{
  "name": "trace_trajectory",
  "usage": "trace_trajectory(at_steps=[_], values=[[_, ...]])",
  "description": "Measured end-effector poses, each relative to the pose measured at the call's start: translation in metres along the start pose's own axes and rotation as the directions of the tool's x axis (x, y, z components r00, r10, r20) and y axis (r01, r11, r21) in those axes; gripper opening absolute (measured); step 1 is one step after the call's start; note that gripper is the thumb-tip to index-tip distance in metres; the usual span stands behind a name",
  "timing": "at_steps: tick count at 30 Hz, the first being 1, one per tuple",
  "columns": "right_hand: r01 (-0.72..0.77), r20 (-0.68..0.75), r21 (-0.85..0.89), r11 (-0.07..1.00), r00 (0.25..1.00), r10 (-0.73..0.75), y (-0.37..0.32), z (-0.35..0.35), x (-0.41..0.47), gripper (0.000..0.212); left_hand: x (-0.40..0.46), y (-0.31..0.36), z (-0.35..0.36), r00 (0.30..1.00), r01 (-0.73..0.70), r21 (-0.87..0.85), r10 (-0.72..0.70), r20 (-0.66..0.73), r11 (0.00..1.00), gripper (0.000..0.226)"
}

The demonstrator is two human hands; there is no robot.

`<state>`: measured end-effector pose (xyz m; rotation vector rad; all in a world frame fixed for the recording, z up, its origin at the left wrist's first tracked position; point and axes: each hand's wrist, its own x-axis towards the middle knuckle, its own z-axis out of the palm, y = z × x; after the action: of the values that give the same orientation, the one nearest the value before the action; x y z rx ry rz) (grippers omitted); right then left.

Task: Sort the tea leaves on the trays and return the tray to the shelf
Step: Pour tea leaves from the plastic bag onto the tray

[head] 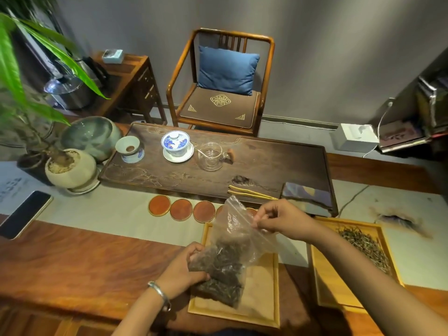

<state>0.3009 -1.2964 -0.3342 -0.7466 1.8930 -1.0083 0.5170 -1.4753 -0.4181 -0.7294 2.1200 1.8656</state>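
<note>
A clear plastic bag (232,241) holding dark tea leaves (220,275) hangs over a light wooden tray (261,311) near the table's front edge. My left hand (184,270) grips the bag's lower part, around the leaves. Higher up, my right hand (278,221) pinches the bag's top edge. To the right stands a second wooden tray (327,282) with a strip of pale green tea leaves (366,248) spread along its right side. No shelf is in view.
A dark tea board (266,163) carries a gaiwan (175,144), a glass pitcher (211,157), a strainer cup (129,149), tongs and a folded cloth. Round red coasters (180,209) lie before it. Potted plant (70,168) and phone (24,214) at left; chair (223,81) behind.
</note>
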Motion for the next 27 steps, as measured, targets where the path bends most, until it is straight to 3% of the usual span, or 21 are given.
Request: trace_trajectory(at_steps=[10, 14, 17, 20, 23, 27], values=[[0.040, -0.018, -0.031, 0.999, 0.999, -0.041, -0.005, 0.008, -0.014, 0.007, 0.002, -0.001, 0.004, 0.997, -0.021, 0.037, 0.023, -0.074, 0.999, 0.045], [0.072, -0.103, 0.027, 0.997, 0.992, -0.069, -0.004, 0.027, -0.021, 0.010, -0.002, 0.013, 0.008, 0.953, -0.087, 0.080, 0.106, -0.283, 0.993, 0.050], [0.090, -0.197, 0.039, 0.995, 0.977, -0.081, 0.002, 0.044, -0.024, 0.014, -0.006, 0.034, 0.014, 0.909, -0.167, 0.050, 0.173, -0.379, 0.985, 0.028], [0.102, -0.169, 0.091, 0.991, 0.982, -0.086, 0.003, 0.060, -0.027, 0.016, -0.008, 0.059, 0.025, 0.943, -0.227, 0.015, 0.223, -0.247, 0.974, 0.006], [0.132, -0.108, 0.149, 0.980, 0.987, -0.117, 0.000, 0.073, -0.029, 0.014, -0.004, 0.074, 0.037, 0.976, -0.206, -0.029, 0.204, -0.081, 0.978, 0.028], [0.154, -0.069, 0.243, 0.958, 0.988, -0.141, -0.004, 0.078, -0.030, 0.010, 0.005, 0.077, 0.043, 0.986, -0.167, -0.060, 0.166, -0.026, 0.984, 0.034]])
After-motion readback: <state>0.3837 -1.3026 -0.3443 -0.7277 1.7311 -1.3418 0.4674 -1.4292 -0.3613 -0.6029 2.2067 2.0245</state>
